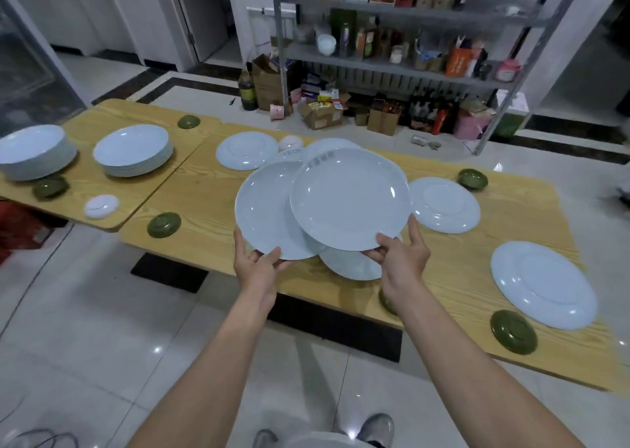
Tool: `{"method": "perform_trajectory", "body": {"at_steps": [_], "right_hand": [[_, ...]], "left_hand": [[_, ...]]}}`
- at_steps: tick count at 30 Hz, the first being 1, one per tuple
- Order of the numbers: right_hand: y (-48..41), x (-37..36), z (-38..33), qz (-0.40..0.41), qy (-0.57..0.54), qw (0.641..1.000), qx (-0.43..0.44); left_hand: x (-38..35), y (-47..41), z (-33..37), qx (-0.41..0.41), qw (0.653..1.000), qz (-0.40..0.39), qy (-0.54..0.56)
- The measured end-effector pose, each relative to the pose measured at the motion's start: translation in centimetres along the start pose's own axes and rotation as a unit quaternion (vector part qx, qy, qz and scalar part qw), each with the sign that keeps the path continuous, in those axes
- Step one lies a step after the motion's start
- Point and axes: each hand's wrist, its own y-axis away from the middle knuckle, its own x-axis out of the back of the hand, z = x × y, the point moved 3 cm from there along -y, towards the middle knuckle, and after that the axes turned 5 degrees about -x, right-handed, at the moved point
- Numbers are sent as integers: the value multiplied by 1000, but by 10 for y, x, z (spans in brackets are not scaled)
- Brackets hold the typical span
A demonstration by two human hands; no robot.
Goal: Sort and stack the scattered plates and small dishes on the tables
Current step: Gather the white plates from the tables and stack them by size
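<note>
My left hand (pixel 257 263) grips the near rim of a white plate (pixel 262 212) held above the near table. My right hand (pixel 400 253) grips the rim of a second white plate (pixel 351 198), which overlaps the first one. Under them another white plate (pixel 351 265) lies on the table. Upside-down white plates lie at the back (pixel 247 151), to the right (pixel 445 205) and at the far right (pixel 542 284). Two stacks of white plates (pixel 134 154) (pixel 34 152) stand on the left table. Green small dishes (pixel 163 225) (pixel 513 332) (pixel 472 179) and white small dishes (pixel 101 206) (pixel 290 143) are scattered about.
Two wooden tables (pixel 204 192) (pixel 102 120) meet at an angle. Behind them a metal shelf rack (pixel 392 62) holds bottles and boxes, with cartons (pixel 320 115) on the tiled floor. My shoes (pixel 378 429) show at the bottom edge.
</note>
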Motion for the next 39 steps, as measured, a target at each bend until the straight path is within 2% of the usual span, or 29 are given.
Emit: {"method": "perform_trajectory", "body": {"at_steps": [9, 16, 22, 30, 39], "right_hand": [[65, -91, 93, -25, 22, 999, -39], [80, -162, 144, -64, 66, 994, -56], [70, -229, 179, -107, 75, 989, -71], [18, -333, 217, -135, 74, 985, -83], [-43, -432, 243, -116, 94, 986, -78]], "left_hand": [[137, -19, 54, -23, 999, 23, 38], [211, -38, 93, -39, 996, 55, 64], [244, -75, 127, -54, 991, 98, 73], [256, -181, 178, -60, 987, 137, 64], [255, -302, 220, -34, 989, 133, 49]]}}
